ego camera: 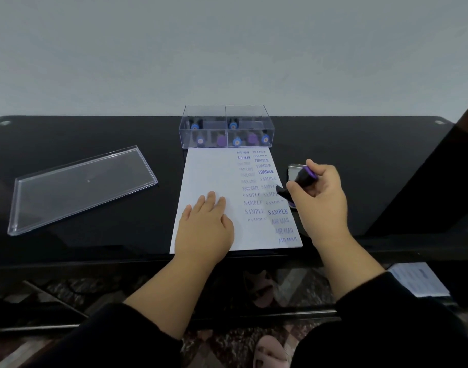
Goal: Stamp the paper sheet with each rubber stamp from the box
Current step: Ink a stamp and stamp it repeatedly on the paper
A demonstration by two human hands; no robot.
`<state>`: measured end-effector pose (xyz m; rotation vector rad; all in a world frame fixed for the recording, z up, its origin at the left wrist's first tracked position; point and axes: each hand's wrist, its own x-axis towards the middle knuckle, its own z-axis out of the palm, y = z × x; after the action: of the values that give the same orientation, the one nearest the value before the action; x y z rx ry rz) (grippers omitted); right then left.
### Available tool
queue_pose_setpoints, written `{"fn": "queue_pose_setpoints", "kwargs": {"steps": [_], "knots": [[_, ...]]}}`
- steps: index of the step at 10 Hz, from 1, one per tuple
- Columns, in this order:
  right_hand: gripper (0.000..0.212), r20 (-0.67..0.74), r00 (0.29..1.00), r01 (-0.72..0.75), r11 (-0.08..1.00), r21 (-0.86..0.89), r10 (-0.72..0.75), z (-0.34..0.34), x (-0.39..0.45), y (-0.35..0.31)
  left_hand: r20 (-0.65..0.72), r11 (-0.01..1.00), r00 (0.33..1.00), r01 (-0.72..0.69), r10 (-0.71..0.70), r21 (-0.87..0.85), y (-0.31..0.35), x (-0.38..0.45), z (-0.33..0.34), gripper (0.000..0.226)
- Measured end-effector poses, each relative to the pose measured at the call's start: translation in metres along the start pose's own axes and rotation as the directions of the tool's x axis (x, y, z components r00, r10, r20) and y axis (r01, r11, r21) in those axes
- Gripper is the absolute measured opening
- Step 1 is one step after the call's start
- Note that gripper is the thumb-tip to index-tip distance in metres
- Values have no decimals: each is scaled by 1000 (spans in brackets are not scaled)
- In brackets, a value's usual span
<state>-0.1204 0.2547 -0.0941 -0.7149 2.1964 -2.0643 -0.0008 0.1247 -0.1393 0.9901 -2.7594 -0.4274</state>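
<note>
Hands apart at the desk's near edge: left hand [205, 227] flat, fingers straight, pressing the paper sheet [214, 176] down, likely to keep it from sliding under a stamp. Right hand [319, 197] curled round a black rubber stamp [303, 179] with purple cap, tilted, held just off the sheet's right edge, beside an ink pad [294, 170], probably for inking. Printed down the sheet's right half: AIR MAIL, FRAGILE, SAMPLE; left half bare. Touching the sheet's far edge, near the desk's back edge: clear box [226, 128], more stamps inside. Toward the left edge: clear lid [81, 187], set aside. Glossy black desk [95, 235]; plain grey wall [227, 49] behind.
</note>
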Motion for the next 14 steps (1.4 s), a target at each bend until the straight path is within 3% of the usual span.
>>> {"fn": "queue_pose_setpoints", "kwargs": {"steps": [7,14], "knots": [[38,-6,1000,-9,998,66,9,-2,-3,-3,-27,1000,1000,7,-7,-14,0,0,0,52],[39,-26,999,-24,1000,17,25,-8,1,4,-24,1000,1000,12,-11,17,1,1,1,54]]}}
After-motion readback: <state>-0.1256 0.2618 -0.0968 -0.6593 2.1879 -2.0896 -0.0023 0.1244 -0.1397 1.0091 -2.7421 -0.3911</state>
